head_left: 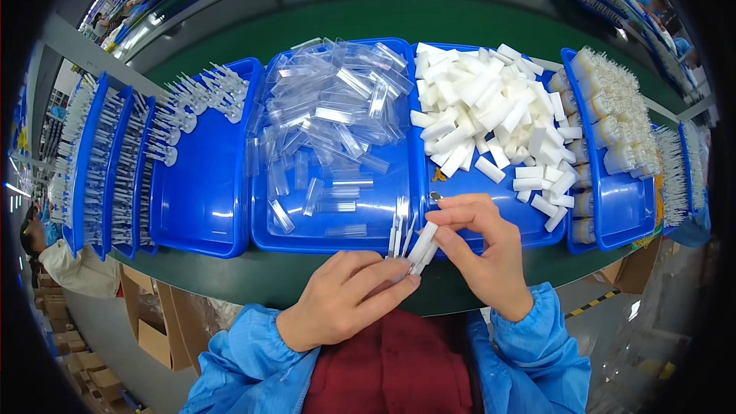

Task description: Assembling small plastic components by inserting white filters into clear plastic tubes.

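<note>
My left hand (349, 291) is closed around a small bundle of thin white sticks (397, 228), their ends pointing up past its fingers. Beside the sticks, a white oblong block (423, 244) stands tilted between my two hands. Thumb and fingers of my right hand (487, 249) pinch this block near its top. A small shiny metal piece (435, 196) shows at the right fingertips; its kind and whether it is held are unclear. Ahead lie clear plastic sleeves (337, 115) in one blue tray (299, 218) and a heap of white blocks (487, 100) in another tray (452, 184).
At the left, a blue tray (192, 215) holds white stemmed parts (203, 96), next to upright trays (100, 169) full of similar parts. A blue tray (625, 215) of clear-and-white pieces (617, 100) stands right. Cardboard boxes (157, 330) sit below the green table (291, 284). Other people appear far off.
</note>
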Action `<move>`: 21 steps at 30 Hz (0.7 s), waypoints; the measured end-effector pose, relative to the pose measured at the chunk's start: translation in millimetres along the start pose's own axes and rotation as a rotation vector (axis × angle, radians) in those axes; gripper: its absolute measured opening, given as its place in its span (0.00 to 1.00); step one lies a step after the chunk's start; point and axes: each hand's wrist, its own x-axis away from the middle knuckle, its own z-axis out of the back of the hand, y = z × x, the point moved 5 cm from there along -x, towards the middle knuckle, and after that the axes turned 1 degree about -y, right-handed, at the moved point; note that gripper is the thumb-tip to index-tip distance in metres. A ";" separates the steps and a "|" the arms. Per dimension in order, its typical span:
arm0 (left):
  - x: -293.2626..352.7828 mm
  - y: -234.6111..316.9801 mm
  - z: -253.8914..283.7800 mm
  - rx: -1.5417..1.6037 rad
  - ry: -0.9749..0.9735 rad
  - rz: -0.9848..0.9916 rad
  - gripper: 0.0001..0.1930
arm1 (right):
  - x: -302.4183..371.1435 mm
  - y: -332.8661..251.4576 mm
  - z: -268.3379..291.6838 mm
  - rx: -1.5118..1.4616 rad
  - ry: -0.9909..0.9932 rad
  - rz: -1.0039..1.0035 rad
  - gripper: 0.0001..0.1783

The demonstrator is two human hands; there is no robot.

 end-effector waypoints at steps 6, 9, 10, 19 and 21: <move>11.8 -15.7 -3.7 0.133 0.342 0.107 0.26 | 4.3 -28.0 -8.7 0.255 -0.094 0.386 0.15; 13.3 -16.8 -4.5 0.218 0.353 0.108 0.27 | 14.2 -14.8 -16.0 -0.017 -0.040 0.254 0.15; 12.6 -16.6 -4.8 0.269 0.352 0.118 0.26 | 16.3 -11.0 -16.3 -0.125 -0.004 0.200 0.15; 5.3 -14.3 -11.7 0.102 0.164 0.087 0.19 | -34.6 14.2 42.1 1.051 0.170 0.409 0.17; 0.4 -13.0 -12.5 0.073 0.094 0.105 0.20 | -35.8 30.8 40.7 1.175 0.013 0.301 0.16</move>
